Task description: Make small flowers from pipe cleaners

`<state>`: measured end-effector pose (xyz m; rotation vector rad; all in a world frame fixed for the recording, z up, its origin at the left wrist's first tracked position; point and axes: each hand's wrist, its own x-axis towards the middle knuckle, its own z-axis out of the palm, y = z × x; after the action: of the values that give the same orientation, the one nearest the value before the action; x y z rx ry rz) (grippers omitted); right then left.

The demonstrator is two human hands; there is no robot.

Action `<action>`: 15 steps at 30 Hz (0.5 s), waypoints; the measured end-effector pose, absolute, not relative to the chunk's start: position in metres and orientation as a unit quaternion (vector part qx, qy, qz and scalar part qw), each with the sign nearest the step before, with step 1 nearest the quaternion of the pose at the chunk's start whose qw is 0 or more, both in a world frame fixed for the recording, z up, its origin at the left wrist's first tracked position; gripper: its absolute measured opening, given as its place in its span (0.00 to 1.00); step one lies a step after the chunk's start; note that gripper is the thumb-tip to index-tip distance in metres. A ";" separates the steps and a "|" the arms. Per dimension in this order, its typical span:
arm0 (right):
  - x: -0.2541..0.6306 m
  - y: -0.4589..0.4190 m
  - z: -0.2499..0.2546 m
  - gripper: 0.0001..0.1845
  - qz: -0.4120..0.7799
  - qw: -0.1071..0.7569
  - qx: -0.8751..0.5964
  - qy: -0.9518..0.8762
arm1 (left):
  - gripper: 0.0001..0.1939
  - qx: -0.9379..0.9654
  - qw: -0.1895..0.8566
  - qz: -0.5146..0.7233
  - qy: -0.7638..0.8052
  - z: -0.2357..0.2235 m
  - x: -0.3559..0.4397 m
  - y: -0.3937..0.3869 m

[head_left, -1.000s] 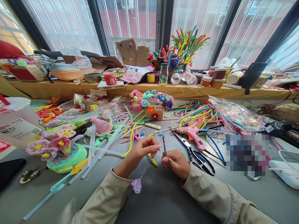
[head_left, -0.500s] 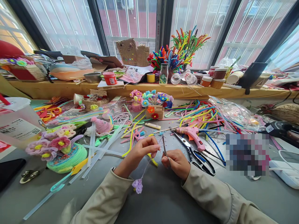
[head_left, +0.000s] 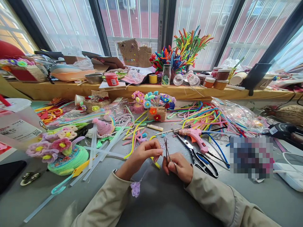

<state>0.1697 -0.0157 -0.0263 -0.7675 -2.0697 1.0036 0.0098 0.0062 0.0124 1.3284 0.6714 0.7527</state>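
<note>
My left hand (head_left: 146, 155) is closed in a pinch on the thin stem of a small purple pipe-cleaner flower (head_left: 135, 189). The flower hangs below my wrist, near the sleeve cuff. Facing it, my right hand (head_left: 178, 166) is closed around the handles of small metal scissors (head_left: 167, 150). Their slim blades point up and stand slightly apart, close to my left fingertips and the stem's end. A yellow pipe cleaner (head_left: 155, 162) lies on the table behind the hands.
Large black-handled scissors (head_left: 196, 157) and a pink glue gun (head_left: 193, 136) lie right of my hands. Behind stand a small basket (head_left: 157, 114) of flowers and a heap of pipe cleaners (head_left: 205, 115). To the left are clear glue sticks (head_left: 104, 154) and a green flower base (head_left: 71, 162).
The small scissors' blades have parted a little as my right fingers spread on the handles. The hanging purple flower has swung slightly left and turned. My left hand stays nearly in place.
</note>
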 end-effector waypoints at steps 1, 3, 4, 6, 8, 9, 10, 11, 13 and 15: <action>0.170 -0.016 -0.025 0.34 0.390 0.352 -0.291 -0.799 | 0.08 0.590 0.673 0.332 0.298 0.012 0.009 0.006; 0.169 -0.016 -0.024 0.34 0.394 0.355 -0.287 -0.798 | 0.08 0.590 0.675 0.329 0.296 0.011 0.009 0.006; 0.169 -0.016 -0.023 0.34 0.395 0.355 -0.288 -0.797 | 0.08 0.591 0.676 0.328 0.295 0.011 0.009 0.006; 0.168 -0.017 -0.023 0.34 0.393 0.352 -0.292 -0.798 | 0.08 0.592 0.677 0.326 0.293 0.011 0.009 0.006; 0.168 -0.017 -0.022 0.35 0.391 0.347 -0.297 -0.799 | 0.08 0.594 0.675 0.325 0.293 0.012 0.010 0.006; 0.168 -0.017 -0.022 0.35 0.390 0.345 -0.301 -0.799 | 0.08 0.594 0.674 0.326 0.294 0.012 0.010 0.006; 0.169 -0.017 -0.022 0.35 0.389 0.345 -0.303 -0.798 | 0.08 0.595 0.673 0.327 0.295 0.012 0.010 0.006; 0.169 -0.017 -0.021 0.35 0.390 0.347 -0.304 -0.797 | 0.08 0.595 0.672 0.328 0.296 0.012 0.010 0.006; 0.169 -0.017 -0.021 0.34 0.391 0.352 -0.305 -0.794 | 0.08 0.594 0.672 0.329 0.296 0.013 0.010 0.006; 0.169 -0.017 -0.021 0.34 0.392 0.357 -0.304 -0.792 | 0.08 0.594 0.673 0.329 0.295 0.012 0.010 0.005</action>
<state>0.1695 -0.0171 -0.0211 -0.7840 -2.0438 1.0127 0.0103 0.0055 0.0125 1.3368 0.6632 0.7402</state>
